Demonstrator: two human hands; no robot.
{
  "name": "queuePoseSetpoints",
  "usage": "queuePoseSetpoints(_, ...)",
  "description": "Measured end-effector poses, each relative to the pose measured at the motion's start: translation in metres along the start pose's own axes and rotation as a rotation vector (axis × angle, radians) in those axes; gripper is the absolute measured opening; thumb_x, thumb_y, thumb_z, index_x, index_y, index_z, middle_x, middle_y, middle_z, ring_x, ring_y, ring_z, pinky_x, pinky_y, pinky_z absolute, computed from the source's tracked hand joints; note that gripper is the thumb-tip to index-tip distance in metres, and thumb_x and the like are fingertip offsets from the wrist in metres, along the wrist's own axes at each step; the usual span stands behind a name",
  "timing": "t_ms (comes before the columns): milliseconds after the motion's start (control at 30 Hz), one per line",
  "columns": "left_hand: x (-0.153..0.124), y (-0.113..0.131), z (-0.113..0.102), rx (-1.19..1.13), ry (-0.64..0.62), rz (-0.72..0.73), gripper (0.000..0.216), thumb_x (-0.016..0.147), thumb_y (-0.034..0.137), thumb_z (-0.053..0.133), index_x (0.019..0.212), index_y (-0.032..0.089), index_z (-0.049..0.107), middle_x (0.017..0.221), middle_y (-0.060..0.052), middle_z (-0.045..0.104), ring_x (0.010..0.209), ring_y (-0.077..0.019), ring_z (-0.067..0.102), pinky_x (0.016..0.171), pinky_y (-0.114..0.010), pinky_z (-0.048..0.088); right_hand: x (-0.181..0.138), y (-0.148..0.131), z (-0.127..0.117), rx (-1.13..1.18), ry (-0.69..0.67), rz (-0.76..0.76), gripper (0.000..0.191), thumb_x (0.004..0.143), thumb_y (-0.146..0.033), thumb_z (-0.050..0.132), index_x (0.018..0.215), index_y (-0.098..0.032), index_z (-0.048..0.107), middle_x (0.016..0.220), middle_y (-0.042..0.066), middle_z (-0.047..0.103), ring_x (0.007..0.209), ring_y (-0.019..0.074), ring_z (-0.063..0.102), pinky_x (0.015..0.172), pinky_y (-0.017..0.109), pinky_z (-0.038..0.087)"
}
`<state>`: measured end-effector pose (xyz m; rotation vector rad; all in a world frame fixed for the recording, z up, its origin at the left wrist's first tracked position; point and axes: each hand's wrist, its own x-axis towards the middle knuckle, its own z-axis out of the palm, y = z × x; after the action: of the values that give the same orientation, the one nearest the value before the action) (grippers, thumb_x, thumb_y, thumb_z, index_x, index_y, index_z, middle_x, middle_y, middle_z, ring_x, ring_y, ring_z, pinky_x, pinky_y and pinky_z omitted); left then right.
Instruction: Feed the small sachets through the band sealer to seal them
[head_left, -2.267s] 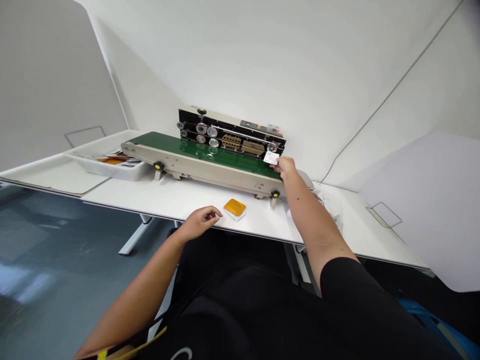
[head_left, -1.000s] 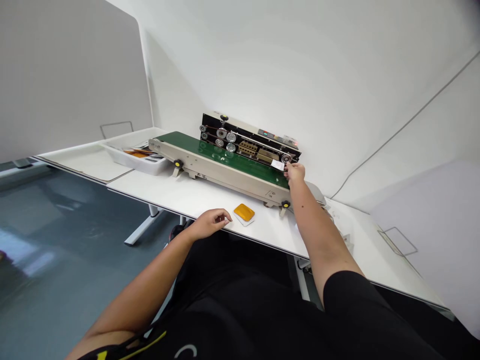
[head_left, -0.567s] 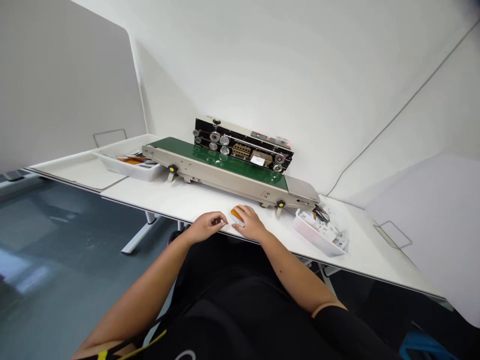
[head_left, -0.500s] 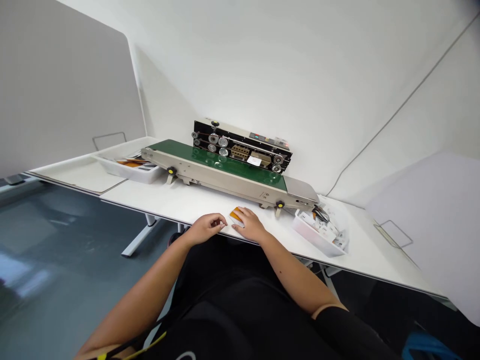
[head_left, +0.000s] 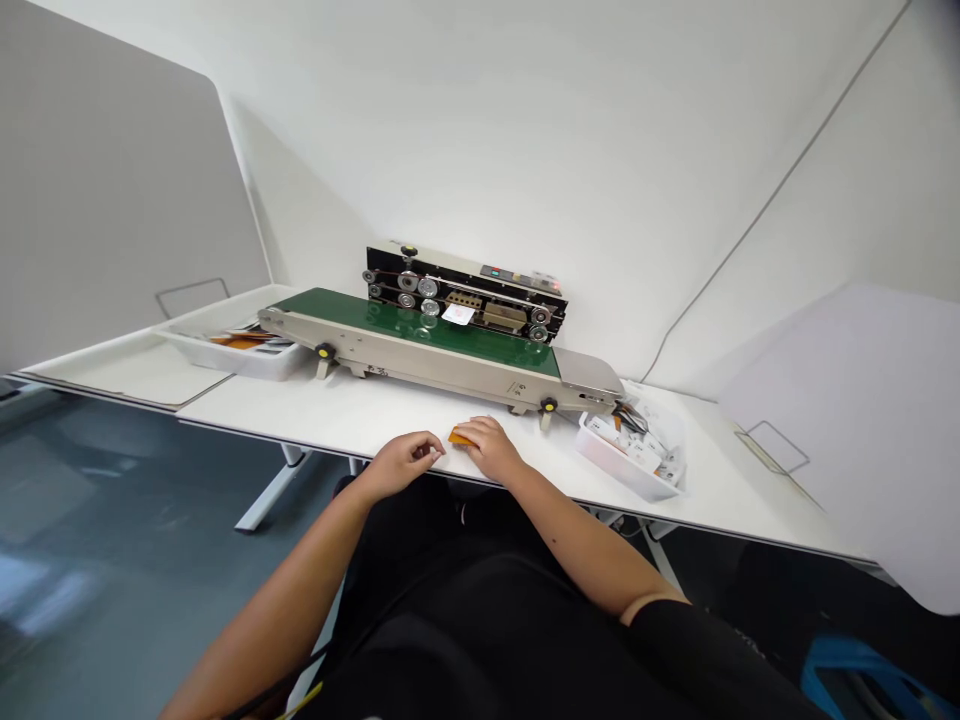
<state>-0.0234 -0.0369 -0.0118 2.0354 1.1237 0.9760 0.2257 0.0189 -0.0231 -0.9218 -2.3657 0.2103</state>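
Note:
My left hand [head_left: 401, 463] rests loosely curled near the white table's [head_left: 300, 395] front edge, holding nothing. An orange packet [head_left: 460, 437] lies just beyond it, with my right hand [head_left: 491, 448] on top and covering most of it. Behind them stands a band sealer [head_left: 465, 290] with a green conveyor belt [head_left: 409, 318]. A small white sachet [head_left: 458, 314] lies on the belt beside the machine's black roller panel, out of reach of both hands.
A white bin [head_left: 626, 458] of white sachets and dark wires sits at the sealer's right end. A white tray [head_left: 232, 358] holding orange and white items stands at its left end. Grey partition panels [head_left: 112, 200] flank the table.
My right hand has come back from the sealer to the orange packet. The white sachet it held now lies on the belt, further left. The view has shifted slightly.

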Motion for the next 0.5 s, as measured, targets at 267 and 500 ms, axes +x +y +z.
queuePoseSetpoints(267,0.0,0.002,0.002,0.003,0.023,-0.019,0.019,0.091,0.034,0.06,0.098,0.021,0.071,0.084,-0.002,0.069,0.077,-0.0194,0.061,0.071,-0.029,0.049,-0.002,-0.012,-0.016,0.12,0.137,-0.091,0.035,0.106,-0.033,0.047,0.131,-0.029,0.072,0.122,0.006,0.074,0.111,0.0257,0.06,0.105,0.047,0.045)
queuePoseSetpoints(500,0.003,-0.004,0.007,-0.134,0.147,-0.043,0.039,0.092,0.037,0.063,0.127,0.023,0.054,0.11,-0.005,0.066,0.073,-0.0147,0.061,0.067,-0.027,0.05,-0.007,-0.016,-0.017,0.248,0.102,-0.015,0.035,0.105,-0.042,0.047,0.125,-0.03,0.074,0.107,0.006,0.077,0.098,0.0251,0.068,0.095,0.041,0.05)
